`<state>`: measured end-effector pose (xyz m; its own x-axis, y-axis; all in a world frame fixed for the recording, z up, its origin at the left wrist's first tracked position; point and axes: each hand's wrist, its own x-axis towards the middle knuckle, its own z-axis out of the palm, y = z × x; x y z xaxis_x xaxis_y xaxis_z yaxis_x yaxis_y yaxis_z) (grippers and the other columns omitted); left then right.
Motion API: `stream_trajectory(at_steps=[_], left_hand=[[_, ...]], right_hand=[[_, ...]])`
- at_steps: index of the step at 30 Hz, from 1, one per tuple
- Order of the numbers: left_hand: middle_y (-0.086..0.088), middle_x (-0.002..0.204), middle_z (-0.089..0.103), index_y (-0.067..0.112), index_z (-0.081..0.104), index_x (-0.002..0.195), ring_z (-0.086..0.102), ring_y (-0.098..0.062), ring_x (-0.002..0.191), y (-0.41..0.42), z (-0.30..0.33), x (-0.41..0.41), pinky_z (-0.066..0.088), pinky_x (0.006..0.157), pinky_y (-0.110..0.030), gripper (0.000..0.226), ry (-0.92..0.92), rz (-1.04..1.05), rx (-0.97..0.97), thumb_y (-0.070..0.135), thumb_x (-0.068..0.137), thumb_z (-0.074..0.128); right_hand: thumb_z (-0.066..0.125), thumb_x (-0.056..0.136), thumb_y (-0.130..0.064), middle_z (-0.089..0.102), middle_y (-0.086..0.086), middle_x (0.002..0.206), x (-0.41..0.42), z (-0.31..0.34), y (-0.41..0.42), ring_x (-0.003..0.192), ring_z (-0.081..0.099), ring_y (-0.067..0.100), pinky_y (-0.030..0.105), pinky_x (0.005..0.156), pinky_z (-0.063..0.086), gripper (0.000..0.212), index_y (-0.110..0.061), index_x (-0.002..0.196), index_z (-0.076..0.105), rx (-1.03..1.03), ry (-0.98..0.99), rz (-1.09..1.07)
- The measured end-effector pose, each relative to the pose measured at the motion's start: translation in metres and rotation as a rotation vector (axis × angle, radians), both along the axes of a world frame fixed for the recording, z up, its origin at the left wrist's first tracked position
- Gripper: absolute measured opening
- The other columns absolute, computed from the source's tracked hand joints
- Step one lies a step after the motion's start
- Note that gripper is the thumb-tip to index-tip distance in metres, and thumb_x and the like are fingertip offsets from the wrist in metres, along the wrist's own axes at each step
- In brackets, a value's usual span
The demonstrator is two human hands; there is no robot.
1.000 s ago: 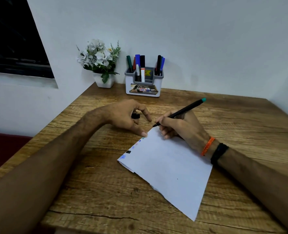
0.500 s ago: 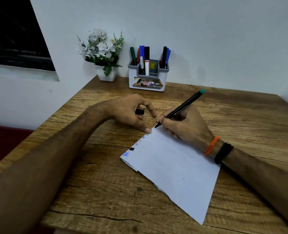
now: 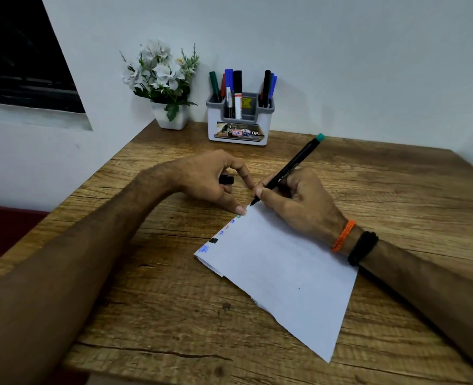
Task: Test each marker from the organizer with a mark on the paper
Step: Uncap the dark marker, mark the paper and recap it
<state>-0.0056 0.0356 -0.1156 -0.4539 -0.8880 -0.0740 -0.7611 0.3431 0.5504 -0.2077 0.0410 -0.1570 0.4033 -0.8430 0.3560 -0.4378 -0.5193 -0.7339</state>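
The right hand [image 3: 299, 201] grips a black marker [image 3: 288, 169] with a teal end cap, thumb and fingers curled round the lower barrel in a writing hold. The marker leans up and away to the right, and its tip sits at the far corner of the paper [image 3: 282, 276]; whether the tip actually touches the sheet cannot be told. The heel of this hand rests on the paper's far edge. An orange band [image 3: 343, 236] and a black band [image 3: 362, 248] circle the right wrist.

The left hand [image 3: 213, 182] lies on the table [image 3: 152, 301] just left of that corner. Its fingers are curled round a short black cap [image 3: 226, 179], of which only one end shows under the palm. The thumb tip reaches the paper's edge, close beside the marker tip.

The paper is a white sheet lying askew on the wooden table, one corner towards the viewer. Along its left edge runs a row of small test marks [image 3: 214, 240]: green, blue, black and light blue can be made out; others are too small to tell.

At the back of the table, against the wall, stands the grey-and-white organizer [image 3: 239, 126], upright, with markers [image 3: 236, 90] standing in it: green, red, blue and black caps on the left, dark and blue on the right. Just to its left stands a white pot of white flowers [image 3: 163, 79]. A dark window [image 3: 18, 59] occupies the upper left.
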Motion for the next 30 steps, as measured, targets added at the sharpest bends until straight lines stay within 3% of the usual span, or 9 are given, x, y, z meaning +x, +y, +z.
stream_trajectory(at_steps=[5,9,12,15,19,24,27,30], left_hand=[[0.016,0.105,0.057,0.031,0.066,0.109,0.054,0.013,0.068,-0.002,-0.001,0.002,0.043,0.068,-0.019,0.048,-0.012,0.004,-0.003,0.038,0.066,0.085],[0.021,0.081,0.052,0.024,0.065,0.111,0.051,0.017,0.053,0.000,0.000,0.000,0.038,0.061,-0.014,0.047,0.014,0.011,0.018,0.030,0.068,0.085],[0.015,0.096,0.058,0.028,0.066,0.109,0.053,0.016,0.058,0.000,0.000,0.001,0.039,0.060,-0.009,0.046,0.015,0.004,0.013,0.032,0.067,0.085],[0.019,0.080,0.053,0.025,0.066,0.108,0.052,0.016,0.055,0.001,0.000,0.000,0.039,0.058,-0.008,0.045,0.022,0.020,0.031,0.028,0.068,0.085],[0.022,0.086,0.054,0.027,0.065,0.108,0.053,0.018,0.059,0.002,0.002,-0.001,0.039,0.059,-0.008,0.044,0.009,0.020,0.041,0.029,0.068,0.085],[0.023,0.053,0.045,0.020,0.066,0.111,0.050,0.014,0.047,0.006,0.006,-0.004,0.037,0.055,-0.007,0.044,0.026,0.046,0.061,0.021,0.071,0.083],[0.023,0.057,0.045,0.021,0.065,0.109,0.050,0.015,0.047,0.007,0.006,-0.004,0.036,0.051,-0.003,0.042,0.021,0.041,0.059,0.020,0.071,0.083],[0.022,0.064,0.048,0.022,0.065,0.110,0.051,0.013,0.048,0.008,0.007,-0.005,0.038,0.055,-0.008,0.043,0.022,0.040,0.064,0.022,0.070,0.083]], right_hand=[[0.067,0.089,-0.020,0.068,0.008,0.067,0.000,0.000,0.000,0.051,0.051,0.007,0.023,0.044,0.039,0.015,-0.015,0.076,0.072,-0.008,-0.002,-0.003],[0.068,0.088,-0.019,0.068,0.004,0.068,0.000,-0.001,0.000,0.050,0.049,0.003,0.018,0.045,0.038,0.015,-0.013,0.076,0.073,-0.019,0.012,0.012],[0.066,0.085,-0.024,0.068,0.011,0.067,0.000,-0.002,-0.001,0.049,0.046,0.005,0.022,0.044,0.035,0.017,-0.012,0.075,0.073,-0.019,0.011,0.018],[0.068,0.086,-0.019,0.065,0.002,0.061,0.000,-0.001,-0.001,0.046,0.045,0.002,0.018,0.043,0.033,0.015,-0.013,0.074,0.074,-0.032,-0.004,-0.009],[0.068,0.087,-0.021,0.069,0.009,0.066,0.001,-0.002,-0.001,0.049,0.048,0.009,0.030,0.043,0.038,0.018,-0.011,0.073,0.073,-0.045,0.022,0.006],[0.069,0.087,-0.019,0.068,-0.001,0.064,0.000,-0.001,-0.001,0.049,0.051,0.008,0.026,0.043,0.041,0.015,-0.014,0.074,0.074,-0.035,-0.008,-0.029],[0.069,0.087,-0.022,0.071,0.008,0.069,0.001,-0.003,-0.001,0.056,0.058,0.028,0.037,0.045,0.044,0.017,-0.013,0.073,0.074,-0.047,0.012,-0.014],[0.069,0.087,-0.021,0.071,0.004,0.070,0.000,-0.002,-0.002,0.056,0.059,0.022,0.036,0.048,0.047,0.016,-0.016,0.073,0.073,-0.042,-0.007,-0.036]])
